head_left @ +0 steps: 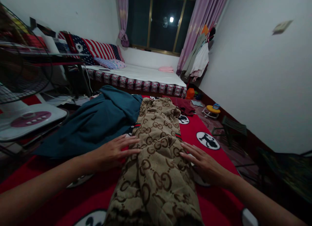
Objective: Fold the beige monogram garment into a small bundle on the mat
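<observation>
A tan garment with a brown logo pattern (157, 154) lies lengthwise on a red bed cover with round cartoon prints (214, 161). My left hand (114, 153) lies flat with fingers stretched, its fingertips touching the garment's left edge. My right hand (203, 162) lies flat too, fingers spread against the garment's right edge. Neither hand holds anything. A teal garment (97, 122) is heaped just left of the tan one, beyond my left hand.
A dark red cloth (184, 106) lies at the far end of the cover. A second bed (146, 76) with pillows stands under the window. A fan (21, 89) and cluttered desk are at left; a small stool (231, 127), toys and hanging clothes (198, 58) at right.
</observation>
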`<act>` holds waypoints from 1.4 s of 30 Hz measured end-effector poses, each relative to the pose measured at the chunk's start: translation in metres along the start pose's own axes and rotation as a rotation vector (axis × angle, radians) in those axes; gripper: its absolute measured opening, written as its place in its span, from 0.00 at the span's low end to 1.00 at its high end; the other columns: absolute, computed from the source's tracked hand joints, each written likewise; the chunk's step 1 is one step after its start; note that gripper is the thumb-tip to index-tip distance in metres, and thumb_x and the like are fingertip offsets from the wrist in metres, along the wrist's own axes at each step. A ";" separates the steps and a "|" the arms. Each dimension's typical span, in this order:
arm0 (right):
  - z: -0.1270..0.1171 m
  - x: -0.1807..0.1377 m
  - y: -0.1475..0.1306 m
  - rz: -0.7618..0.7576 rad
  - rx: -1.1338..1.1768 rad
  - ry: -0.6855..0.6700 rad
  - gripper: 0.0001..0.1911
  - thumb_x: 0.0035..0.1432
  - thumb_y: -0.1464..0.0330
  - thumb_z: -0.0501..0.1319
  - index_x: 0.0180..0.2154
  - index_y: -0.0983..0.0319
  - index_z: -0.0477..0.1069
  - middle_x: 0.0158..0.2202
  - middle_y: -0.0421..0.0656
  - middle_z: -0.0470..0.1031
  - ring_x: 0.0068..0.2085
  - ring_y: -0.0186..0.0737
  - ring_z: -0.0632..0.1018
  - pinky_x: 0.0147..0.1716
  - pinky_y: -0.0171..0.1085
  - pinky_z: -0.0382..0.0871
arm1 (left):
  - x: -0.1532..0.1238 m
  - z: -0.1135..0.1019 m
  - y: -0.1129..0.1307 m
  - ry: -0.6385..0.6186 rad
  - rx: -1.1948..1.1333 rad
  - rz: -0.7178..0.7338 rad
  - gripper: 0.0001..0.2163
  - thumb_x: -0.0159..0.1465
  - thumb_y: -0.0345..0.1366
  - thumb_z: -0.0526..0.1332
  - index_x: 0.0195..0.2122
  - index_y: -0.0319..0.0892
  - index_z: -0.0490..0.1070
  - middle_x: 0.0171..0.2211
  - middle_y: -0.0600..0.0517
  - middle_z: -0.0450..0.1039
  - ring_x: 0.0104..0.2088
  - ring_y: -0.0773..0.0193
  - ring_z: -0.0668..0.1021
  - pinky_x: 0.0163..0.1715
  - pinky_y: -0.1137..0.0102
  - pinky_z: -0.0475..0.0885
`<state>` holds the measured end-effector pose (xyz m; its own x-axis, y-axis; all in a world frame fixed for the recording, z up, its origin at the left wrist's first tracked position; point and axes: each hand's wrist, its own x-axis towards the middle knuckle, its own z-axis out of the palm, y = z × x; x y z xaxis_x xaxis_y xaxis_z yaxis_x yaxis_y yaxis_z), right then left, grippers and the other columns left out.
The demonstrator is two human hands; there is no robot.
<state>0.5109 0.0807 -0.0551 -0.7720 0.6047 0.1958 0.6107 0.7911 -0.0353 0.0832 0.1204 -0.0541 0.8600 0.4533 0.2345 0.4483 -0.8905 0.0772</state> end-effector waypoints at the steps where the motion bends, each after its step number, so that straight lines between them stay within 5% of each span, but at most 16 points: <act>1: -0.001 -0.004 -0.003 0.007 0.017 -0.009 0.39 0.55 0.80 0.52 0.66 0.55 0.47 0.69 0.47 0.45 0.68 0.45 0.47 0.61 0.54 0.56 | -0.003 -0.002 0.004 -0.029 -0.010 0.017 0.38 0.53 0.25 0.62 0.64 0.55 0.54 0.67 0.47 0.49 0.65 0.49 0.56 0.62 0.49 0.52; 5: -0.007 0.000 -0.024 -0.041 0.072 -0.032 0.41 0.52 0.78 0.56 0.66 0.56 0.47 0.69 0.48 0.45 0.68 0.47 0.47 0.62 0.55 0.52 | -0.001 -0.011 0.021 -0.140 -0.086 0.103 0.42 0.51 0.27 0.63 0.66 0.52 0.48 0.68 0.48 0.45 0.67 0.50 0.51 0.64 0.50 0.49; 9: -0.017 0.008 -0.032 -0.124 0.112 -0.147 0.33 0.54 0.80 0.53 0.61 0.56 0.58 0.64 0.47 0.60 0.65 0.44 0.58 0.62 0.52 0.55 | 0.003 -0.018 0.031 -0.228 -0.156 0.154 0.38 0.52 0.26 0.59 0.64 0.51 0.52 0.67 0.51 0.50 0.67 0.51 0.50 0.64 0.50 0.47; 13: -0.014 0.012 -0.027 -0.065 0.150 0.111 0.20 0.60 0.79 0.51 0.51 0.59 0.67 0.53 0.50 0.72 0.54 0.39 0.73 0.51 0.41 0.70 | 0.005 -0.024 0.040 -0.236 -0.272 0.068 0.32 0.50 0.22 0.56 0.57 0.47 0.61 0.64 0.52 0.57 0.66 0.55 0.55 0.63 0.57 0.55; 17: 0.001 0.036 -0.027 0.019 0.074 0.239 0.26 0.61 0.79 0.49 0.59 0.56 0.60 0.60 0.50 0.63 0.59 0.41 0.67 0.53 0.44 0.68 | 0.017 -0.024 0.044 -0.157 -0.411 0.034 0.21 0.51 0.20 0.53 0.44 0.45 0.68 0.56 0.53 0.68 0.60 0.60 0.66 0.60 0.65 0.61; 20: 0.009 0.065 -0.028 0.039 -0.004 0.245 0.30 0.62 0.78 0.51 0.63 0.53 0.55 0.66 0.49 0.52 0.65 0.44 0.58 0.58 0.48 0.63 | 0.029 -0.022 0.042 -0.118 -0.432 -0.019 0.23 0.54 0.21 0.53 0.50 0.46 0.66 0.51 0.51 0.71 0.52 0.61 0.72 0.54 0.67 0.66; 22: 0.010 0.082 -0.029 -0.002 -0.042 0.228 0.25 0.62 0.75 0.53 0.59 0.52 0.62 0.66 0.48 0.51 0.65 0.46 0.56 0.58 0.49 0.62 | 0.035 -0.021 0.041 -0.129 -0.395 -0.036 0.26 0.55 0.21 0.53 0.55 0.48 0.64 0.48 0.51 0.72 0.49 0.61 0.73 0.50 0.68 0.67; 27: -0.001 0.098 -0.040 -0.139 -0.005 0.200 0.09 0.59 0.74 0.56 0.39 0.59 0.72 0.49 0.44 0.74 0.57 0.44 0.67 0.59 0.49 0.58 | 0.040 -0.019 0.040 -0.189 -0.254 0.041 0.19 0.52 0.19 0.55 0.38 0.48 0.73 0.37 0.52 0.72 0.40 0.60 0.72 0.40 0.70 0.67; 30: -0.010 0.084 -0.043 -0.147 0.063 0.147 0.11 0.57 0.75 0.54 0.41 0.60 0.70 0.43 0.44 0.77 0.51 0.40 0.72 0.59 0.47 0.57 | 0.035 -0.019 0.029 -0.199 -0.216 0.052 0.19 0.50 0.17 0.55 0.36 0.47 0.73 0.40 0.53 0.72 0.42 0.62 0.73 0.41 0.71 0.68; 35: -0.018 0.030 -0.027 -0.123 0.029 -0.038 0.29 0.52 0.78 0.54 0.56 0.58 0.63 0.61 0.48 0.64 0.62 0.43 0.62 0.61 0.50 0.54 | 0.016 -0.013 -0.011 -0.109 -0.030 0.074 0.32 0.56 0.18 0.53 0.59 0.55 0.62 0.65 0.50 0.54 0.63 0.54 0.61 0.61 0.57 0.56; 39: -0.022 0.006 -0.022 -0.160 0.060 -0.167 0.41 0.47 0.76 0.55 0.64 0.56 0.52 0.68 0.45 0.49 0.67 0.46 0.51 0.63 0.53 0.50 | 0.014 -0.007 -0.026 -0.151 -0.032 0.104 0.34 0.59 0.20 0.53 0.63 0.60 0.55 0.67 0.54 0.50 0.66 0.58 0.55 0.64 0.57 0.51; 42: -0.020 0.011 -0.026 -0.202 0.114 -0.173 0.43 0.48 0.72 0.57 0.65 0.55 0.49 0.68 0.45 0.48 0.68 0.48 0.49 0.63 0.54 0.50 | 0.024 -0.006 -0.021 -0.165 -0.079 0.130 0.35 0.59 0.22 0.57 0.63 0.60 0.54 0.67 0.54 0.51 0.66 0.57 0.55 0.65 0.55 0.47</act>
<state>0.4903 0.0653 -0.0322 -0.9005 0.4330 0.0401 0.4255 0.8964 -0.1241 0.0930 0.1494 -0.0440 0.9405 0.3286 0.0860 0.3160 -0.9393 0.1335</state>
